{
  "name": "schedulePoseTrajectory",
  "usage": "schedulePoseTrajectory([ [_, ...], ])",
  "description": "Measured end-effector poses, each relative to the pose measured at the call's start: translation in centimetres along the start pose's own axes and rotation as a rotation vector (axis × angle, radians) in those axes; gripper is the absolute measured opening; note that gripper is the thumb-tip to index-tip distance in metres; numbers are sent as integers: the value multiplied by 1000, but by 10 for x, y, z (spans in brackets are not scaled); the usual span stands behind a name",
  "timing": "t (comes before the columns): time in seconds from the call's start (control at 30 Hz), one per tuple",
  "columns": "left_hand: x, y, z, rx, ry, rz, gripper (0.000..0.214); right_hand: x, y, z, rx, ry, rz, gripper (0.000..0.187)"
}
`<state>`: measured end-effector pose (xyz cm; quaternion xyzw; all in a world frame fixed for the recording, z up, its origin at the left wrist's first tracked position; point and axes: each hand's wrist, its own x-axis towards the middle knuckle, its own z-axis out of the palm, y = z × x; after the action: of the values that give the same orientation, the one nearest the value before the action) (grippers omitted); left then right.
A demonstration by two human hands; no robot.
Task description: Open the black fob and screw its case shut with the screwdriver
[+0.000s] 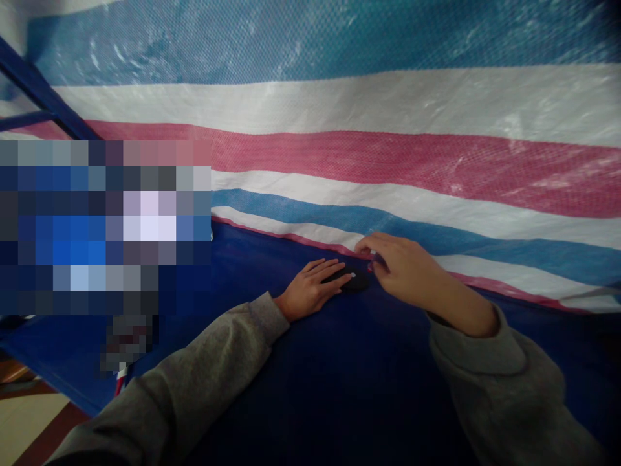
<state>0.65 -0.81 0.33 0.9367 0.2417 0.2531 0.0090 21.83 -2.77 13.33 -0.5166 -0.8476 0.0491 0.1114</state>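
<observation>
Landmark: black disc (359,280), flat on the dark blue surface (310,388), just short of where that surface meets the striped sheet (339,155).

Far left of the disc and beyond it: dark blue bars (41,90) cross in front of the sheet. Below them, well left of the disc, a pixelated patch (97,226) masks its area; contents unreadable. At the patch's lower end, left of the disc and nearer the wearer, a short red-and-white piece (120,380) shows. Further left, past the blue surface's edge: patterned floor (29,421), cream and dark red.

Immediately left of the disc: left hand (305,291), grey sleeve, palm down. Fingers extended, slightly apart, not clamped on anything; they reach over the disc's left part. One fingertip sits by the small pale spot (353,275) on the disc.

Behind the disc: sheet rises in blue, white and red bands, lower edge running along the blue surface.

Right of the disc, slightly beyond it: right hand (402,265), also grey-sleeved, raised, fingers curled toward the sheet's lower edge. A small red-and-white bit (371,265) shows beside the fingers; can't tell whether they're clamped on it.
</observation>
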Motion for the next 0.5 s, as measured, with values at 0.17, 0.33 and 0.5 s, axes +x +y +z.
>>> schedulePoseTrajectory([
  [0.17, 1, 1, -1, -3, -5, 1, 38, 3, 2, 1, -35, -22, 103, 26],
  [0.33, 1, 0, 0, -1, 3, 3, 37, 2, 6, 1, -40, 0, 75, 36],
  [0.5, 0, 0, 0, -5, -9, 2, 37, -1, 4, -1, -55, -6, 49, 39],
])
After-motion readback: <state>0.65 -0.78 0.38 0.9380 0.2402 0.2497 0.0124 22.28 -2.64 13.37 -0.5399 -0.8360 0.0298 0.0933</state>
